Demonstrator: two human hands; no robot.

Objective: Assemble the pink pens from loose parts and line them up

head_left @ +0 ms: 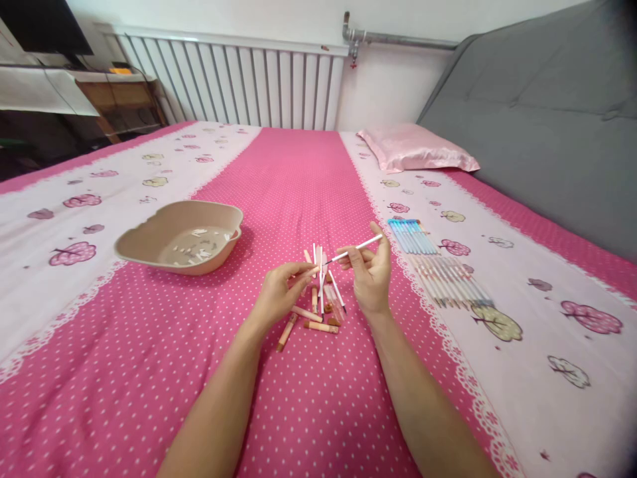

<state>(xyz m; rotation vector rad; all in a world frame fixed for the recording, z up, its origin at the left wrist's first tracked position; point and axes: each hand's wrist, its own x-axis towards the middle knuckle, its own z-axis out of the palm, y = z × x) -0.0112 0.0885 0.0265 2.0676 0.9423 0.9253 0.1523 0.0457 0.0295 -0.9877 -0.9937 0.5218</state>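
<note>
My right hand (372, 282) pinches a white pen refill (367, 243) with a dark tip, tilted down toward the left. My left hand (279, 291) is closed on a small peach pen part (313, 271), close to the refill's tip; whether the two touch I cannot tell. Beneath both hands lies a loose pile of pen parts: white refills (337, 291), peach barrels with brown ends (321, 327), and clear pieces. One peach-and-brown barrel (286, 333) lies apart at the pile's lower left.
A beige basin (127, 249) holding small white pieces stands on the bed at left. Rows of blue pens (413, 237) and pale patterned pens (450, 282) lie at right. Farther back are a pink pillow (418, 147), a grey headboard (542, 113) and a white radiator (239, 79).
</note>
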